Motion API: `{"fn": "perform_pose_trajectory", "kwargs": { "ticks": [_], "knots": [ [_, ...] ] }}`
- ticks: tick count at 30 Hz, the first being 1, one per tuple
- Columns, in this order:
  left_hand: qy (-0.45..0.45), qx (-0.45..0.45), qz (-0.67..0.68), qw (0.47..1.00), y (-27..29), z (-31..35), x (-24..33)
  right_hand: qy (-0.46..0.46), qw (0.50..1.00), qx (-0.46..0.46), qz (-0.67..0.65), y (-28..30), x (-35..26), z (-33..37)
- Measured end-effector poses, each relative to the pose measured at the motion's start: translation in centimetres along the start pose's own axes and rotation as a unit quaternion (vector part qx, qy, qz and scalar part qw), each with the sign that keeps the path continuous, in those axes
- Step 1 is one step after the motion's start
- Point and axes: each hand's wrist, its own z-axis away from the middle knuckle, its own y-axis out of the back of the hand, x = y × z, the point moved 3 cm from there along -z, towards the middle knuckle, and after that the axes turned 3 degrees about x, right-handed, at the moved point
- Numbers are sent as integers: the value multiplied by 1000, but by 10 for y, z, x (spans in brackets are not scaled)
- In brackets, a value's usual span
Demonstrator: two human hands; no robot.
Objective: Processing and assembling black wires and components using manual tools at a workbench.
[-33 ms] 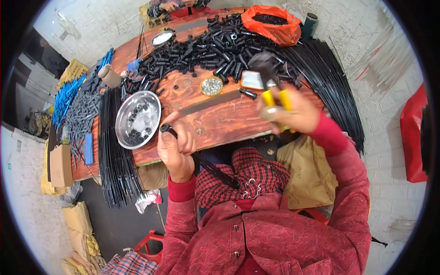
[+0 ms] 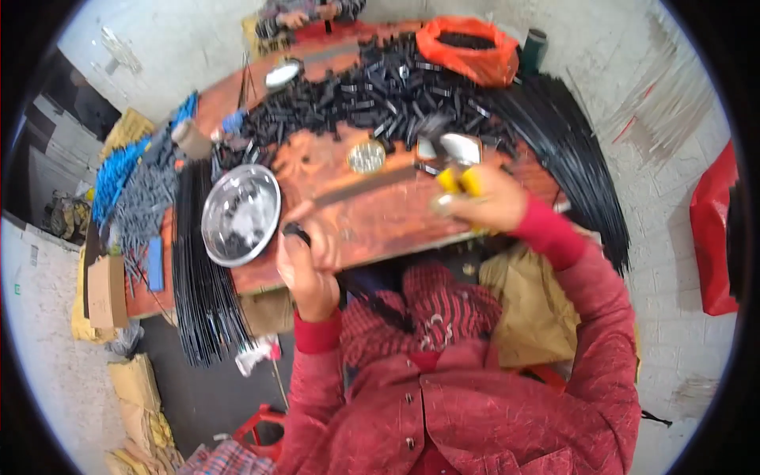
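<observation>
Far left: blue pieces point(image 2: 119, 178) and grey pieces point(image 2: 146, 202) piled at table edge, cardboard box point(image 2: 107, 291) below them. Bundle of long black rods point(image 2: 202, 277) hangs over the near edge of the orange table point(image 2: 380, 226). Next right, steel bowl point(image 2: 240, 214) with a few dark bits inside, sits on table just beside left hand point(image 2: 305, 265).

Left hand clenched, pinching a small black sleeve point(image 2: 296, 232) at the near end of a thin rod point(image 2: 360, 186) that lies slanted across the table toward the right. Hand rests at table's near edge.

Centre: small round metal dish point(image 2: 366, 157), behind it a big heap of short black tubes point(image 2: 372, 99). Orange bag point(image 2: 467, 47) at back, dark cylinder beside it. Another person's hands at top edge, far side of table.

Right hand point(image 2: 475, 202) wrapped tight around yellow handle point(image 2: 461, 180) of a hammer, head point(image 2: 447, 146) blurred, raised above the rod's far end. More black rods point(image 2: 570, 150) fan out to the right.

Step, as judged: hammering stroke on the rod/sleeve assembly, left hand steadying. Next move likely calls for keeping the rod held still and aligned, bringing the hammer down squarely on the end, fingers kept clear of the strike.
</observation>
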Motion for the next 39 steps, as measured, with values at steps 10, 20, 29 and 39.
{"fn": "perform_pose_trajectory", "kwargs": {
  "ticks": [10, 20, 29, 39],
  "knots": [
    [34, -58, 31, 997, -9, -10, -1, 97, 835, 210, 500, -20, 93, -194],
    [49, -41, 45, 997, 10, -23, -10, 41, 821, 144, 551, -23, 104, -228],
    [50, -50, 51, 996, 10, -26, -14, 67, 836, 196, 508, -17, 108, -223],
    [22, -48, 19, 998, 2, -30, -21, 59, 800, 218, 556, -16, 111, -230]
  ]
}}
